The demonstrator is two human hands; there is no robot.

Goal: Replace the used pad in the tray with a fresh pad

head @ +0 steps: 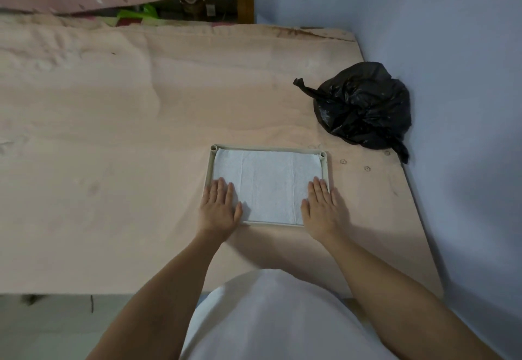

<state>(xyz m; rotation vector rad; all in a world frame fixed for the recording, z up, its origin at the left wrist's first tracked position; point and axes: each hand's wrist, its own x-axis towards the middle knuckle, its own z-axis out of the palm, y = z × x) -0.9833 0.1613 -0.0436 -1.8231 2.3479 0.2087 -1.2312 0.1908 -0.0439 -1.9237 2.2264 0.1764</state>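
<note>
You had your left hand (219, 209) and right hand (323, 209) flat, gripping nothing, on the pad (268, 184) lying in the tray (269, 149), bin bag (364, 105) at two o'clock; it looked light and limp, best pinched at corners.

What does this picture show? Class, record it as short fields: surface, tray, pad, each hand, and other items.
surface: pinkish cloth-covered surface
tray: pale rectangular tray, posts at its far corners
pad: white pad lying flat inside the tray
left hand: left hand flat, fingers straight, pressing the pad's left edge
right hand: right hand flat, fingers straight, pressing the pad's right edge
other items: black plastic bag, bunched, beyond the tray by the wall
</note>
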